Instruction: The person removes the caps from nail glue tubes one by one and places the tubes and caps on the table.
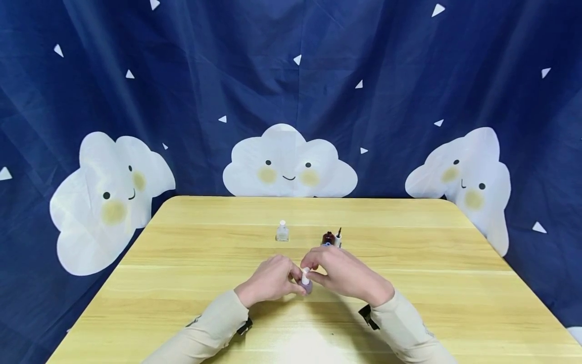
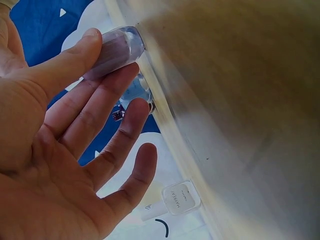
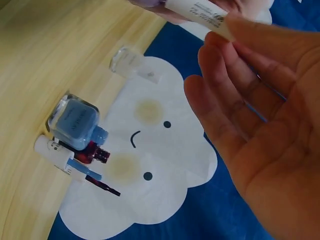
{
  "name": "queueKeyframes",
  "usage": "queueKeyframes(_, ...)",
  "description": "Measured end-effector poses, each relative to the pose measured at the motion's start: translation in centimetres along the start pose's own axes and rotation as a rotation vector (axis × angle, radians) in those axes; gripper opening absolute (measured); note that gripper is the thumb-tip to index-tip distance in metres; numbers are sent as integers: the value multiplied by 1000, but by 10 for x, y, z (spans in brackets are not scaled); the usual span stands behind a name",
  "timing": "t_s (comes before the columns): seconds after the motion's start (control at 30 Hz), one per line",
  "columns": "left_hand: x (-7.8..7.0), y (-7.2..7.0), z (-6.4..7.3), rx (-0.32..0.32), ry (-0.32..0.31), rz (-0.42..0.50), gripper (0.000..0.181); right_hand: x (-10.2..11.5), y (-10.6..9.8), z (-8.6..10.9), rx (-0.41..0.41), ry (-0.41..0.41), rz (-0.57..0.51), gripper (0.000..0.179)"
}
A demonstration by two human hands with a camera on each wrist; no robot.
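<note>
Near the middle of the table, my left hand [image 1: 272,279] pinches a small nail polish bottle [image 2: 120,50] of greyish purple between thumb and fingers. My right hand [image 1: 347,275] grips the white cap [image 3: 200,14] on top of that bottle with thumb and fingertips. The cap sits at the bottle's neck; whether it is tight cannot be seen. Beyond the right hand stand an uncapped blue nail polish bottle [image 3: 75,122] and an uncapped dark red one [image 1: 328,238]. Beside them, white caps [image 3: 50,151] stand with their brushes [image 3: 102,185] pointing up.
A clear nail polish bottle [image 1: 282,233] with a white cap stands farther back, left of the blue and red ones. The wooden table [image 1: 204,242] ends at a dark blue curtain [image 1: 254,65] printed with clouds.
</note>
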State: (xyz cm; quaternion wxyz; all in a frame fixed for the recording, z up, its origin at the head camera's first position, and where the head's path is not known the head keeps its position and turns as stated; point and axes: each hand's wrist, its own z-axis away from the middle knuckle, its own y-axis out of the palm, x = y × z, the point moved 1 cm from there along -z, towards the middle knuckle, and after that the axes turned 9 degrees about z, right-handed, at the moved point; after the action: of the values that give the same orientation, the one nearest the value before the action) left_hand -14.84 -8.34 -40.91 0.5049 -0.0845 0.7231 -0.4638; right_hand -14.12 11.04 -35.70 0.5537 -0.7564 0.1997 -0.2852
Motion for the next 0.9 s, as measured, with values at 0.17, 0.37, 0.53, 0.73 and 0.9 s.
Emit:
queueKeyframes(0.17, 0, 0, 1, 1, -12, 9, 9, 0, 3, -2, 1, 17, -42, 4)
queueKeyframes(0.37, -1, 0, 0, -6, -9, -7, 9, 1, 1, 0, 4, -45, -44, 15)
queueKeyframes(0.53, -1, 0, 1, 1, -5, 3, 8, 1, 3, 1, 1, 28, -34, 11)
queueKeyframes(0.73, 0, 1, 0, -3, 4, -4, 7, 1, 4, 1, 18, 52, 4, 15)
queueKeyframes(0.9, -1, 0, 0, -1, -2, -6, 8, 1, 3, 0, 5, 34, -7, 7)
